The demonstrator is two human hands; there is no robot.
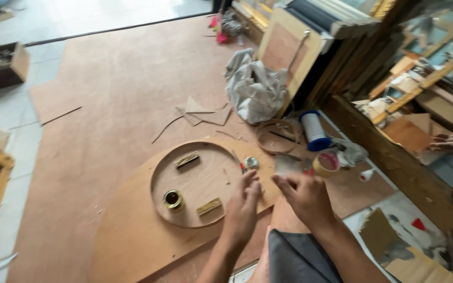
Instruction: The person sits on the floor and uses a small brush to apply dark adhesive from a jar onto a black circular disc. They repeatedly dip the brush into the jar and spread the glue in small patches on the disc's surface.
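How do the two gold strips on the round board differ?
The upper gold strip lies near the round board's far edge, away from both hands; the lower gold strip lies near its close edge, beside the left hand and the small tin. Both are short, flat and tilted alike.

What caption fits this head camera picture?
Two hands, left and right, hover over a round wooden board holding a small tin.

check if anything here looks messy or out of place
Offcut slivers and triangular scraps lie scattered across the brown board floor, and a crumpled grey cloth is heaped against a leaning panel.
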